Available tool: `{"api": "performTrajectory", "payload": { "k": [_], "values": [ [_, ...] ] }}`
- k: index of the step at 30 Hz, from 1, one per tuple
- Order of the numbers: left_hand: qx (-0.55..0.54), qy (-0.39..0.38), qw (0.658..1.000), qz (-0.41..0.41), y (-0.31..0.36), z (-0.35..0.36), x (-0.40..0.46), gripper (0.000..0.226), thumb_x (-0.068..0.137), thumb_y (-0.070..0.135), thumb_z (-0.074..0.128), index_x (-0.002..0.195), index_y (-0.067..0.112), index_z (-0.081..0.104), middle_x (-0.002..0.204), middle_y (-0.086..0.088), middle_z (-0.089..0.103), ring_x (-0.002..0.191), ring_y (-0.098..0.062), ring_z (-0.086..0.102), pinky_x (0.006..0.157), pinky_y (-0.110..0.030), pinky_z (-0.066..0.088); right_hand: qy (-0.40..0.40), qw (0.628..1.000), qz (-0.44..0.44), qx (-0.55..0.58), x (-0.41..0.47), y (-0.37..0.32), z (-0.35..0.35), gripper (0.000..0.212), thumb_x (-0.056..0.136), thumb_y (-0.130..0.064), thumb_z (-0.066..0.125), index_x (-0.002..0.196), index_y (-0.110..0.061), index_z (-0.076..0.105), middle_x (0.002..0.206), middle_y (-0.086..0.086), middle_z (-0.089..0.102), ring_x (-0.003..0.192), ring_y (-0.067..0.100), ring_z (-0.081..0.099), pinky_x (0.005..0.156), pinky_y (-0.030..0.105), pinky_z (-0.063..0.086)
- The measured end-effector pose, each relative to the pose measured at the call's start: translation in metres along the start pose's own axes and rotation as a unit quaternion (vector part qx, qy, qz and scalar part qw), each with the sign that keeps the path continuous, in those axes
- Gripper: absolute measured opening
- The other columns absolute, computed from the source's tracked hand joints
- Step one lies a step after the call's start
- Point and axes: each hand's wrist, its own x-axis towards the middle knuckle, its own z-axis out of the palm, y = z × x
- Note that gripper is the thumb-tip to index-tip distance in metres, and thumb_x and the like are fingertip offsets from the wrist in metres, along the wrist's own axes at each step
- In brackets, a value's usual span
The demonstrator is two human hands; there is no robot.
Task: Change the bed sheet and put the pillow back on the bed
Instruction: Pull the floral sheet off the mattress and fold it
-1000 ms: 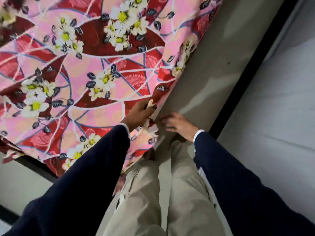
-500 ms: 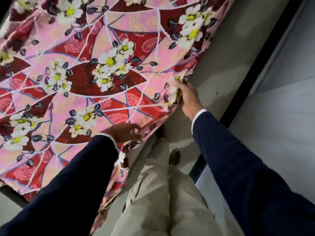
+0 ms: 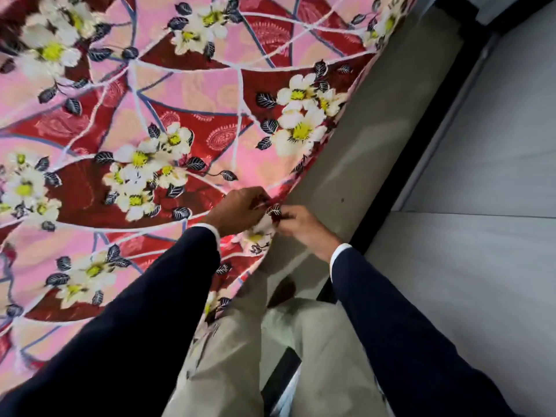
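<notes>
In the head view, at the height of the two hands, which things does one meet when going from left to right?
Floral bed sheet → left hand → right hand → bare grey mattress edge → black bed frame → grey floor.

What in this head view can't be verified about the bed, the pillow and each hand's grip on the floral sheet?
- Pillow: not in the head view at all.
- Mattress and bed frame: covered by the floral sheet.
- Sheet's far and left extent: cut off by the picture edges; its upper-left flowers are motion-blurred.
- Fingertips of the left hand and right hand: buried in the bunched sheet edge, so the exact grip is unclear.
- Feet: hidden by the trouser legs.
</notes>
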Motion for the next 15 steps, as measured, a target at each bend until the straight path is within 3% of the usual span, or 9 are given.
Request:
{"api": "performTrajectory", "payload": {
  "k": [2, 4, 7, 10, 13, 15],
  "values": [
    [-0.058, -0.06, 0.996, 0.001, -0.004, -0.012, 0.003, 0.015, 0.092, 0.022, 0.063, 0.103, 0.014, 0.069, 0.081, -0.006, 0.072, 0.071, -0.021, 0.067, 0.062, -0.035, 0.051, 0.08, 0.988, 0.078, 0.111, 0.021, -0.011, -0.027, 0.013, 0.088, -0.007, 0.054, 0.088, -0.018, 0.061, 0.078, -0.003, 0.067, 0.07, 0.009, 0.062, 0.067, 0.024, 0.05],
    [-0.063, -0.102, 0.993, 0.007, -0.007, -0.02, 0.01, 0.013, 0.094, 0.02, 0.065, 0.105, 0.014, 0.07, 0.082, -0.007, 0.073, 0.066, -0.013, 0.063, 0.064, -0.034, 0.055, 0.132, 0.95, 0.129, 0.252, 0.048, -0.021, -0.059, 0.01, 0.093, -0.027, 0.055, 0.088, -0.021, 0.062, 0.087, 0.002, 0.063, 0.075, 0.017, 0.061, 0.069, 0.031, 0.047],
    [-0.041, -0.167, 0.985, -0.005, -0.002, -0.029, 0.023, 0.015, 0.096, 0.007, 0.063, 0.107, 0.012, 0.071, 0.079, -0.001, 0.071, 0.062, -0.003, 0.06, 0.062, -0.025, 0.054, 0.194, 0.92, 0.096, 0.327, 0.092, -0.037, -0.094, 0.026, 0.089, -0.046, 0.066, 0.087, -0.02, 0.069, 0.081, 0.001, 0.067, 0.077, 0.021, 0.062, 0.077, 0.036, 0.047],
    [0.003, -0.2, 0.979, -0.038, 0.007, -0.03, 0.035, 0.014, 0.095, 0.008, 0.063, 0.103, 0.016, 0.071, 0.08, 0.005, 0.068, 0.065, -0.001, 0.059, 0.065, -0.02, 0.05, 0.187, 0.912, 0.02, 0.364, 0.112, -0.074, -0.125, 0.026, 0.099, -0.038, 0.056, 0.105, -0.016, 0.069, 0.092, 0.004, 0.075, 0.09, 0.023, 0.069, 0.095, 0.042, 0.05],
    [0.113, -0.212, 0.967, -0.082, 0.022, -0.026, 0.052, 0.014, 0.096, 0.017, 0.062, 0.107, 0.019, 0.07, 0.09, 0.0, 0.068, 0.086, -0.019, 0.065, 0.073, -0.025, 0.044, 0.203, 0.906, -0.014, 0.37, 0.118, -0.1, -0.154, 0.027, 0.099, -0.025, 0.058, 0.118, -0.007, 0.064, 0.101, 0.01, 0.074, 0.089, 0.025, 0.071, 0.087, 0.042, 0.056],
    [0.174, -0.152, 0.967, -0.11, 0.041, -0.025, 0.07, 0.018, 0.1, 0.025, 0.057, 0.113, 0.023, 0.07, 0.1, -0.001, 0.071, 0.096, -0.023, 0.067, 0.076, -0.025, 0.043, 0.217, 0.918, -0.033, 0.331, 0.113, -0.11, -0.168, 0.039, 0.094, -0.017, 0.064, 0.129, -0.001, 0.059, 0.119, 0.018, 0.07, 0.104, 0.029, 0.069, 0.092, 0.043, 0.055]
  ]
}}
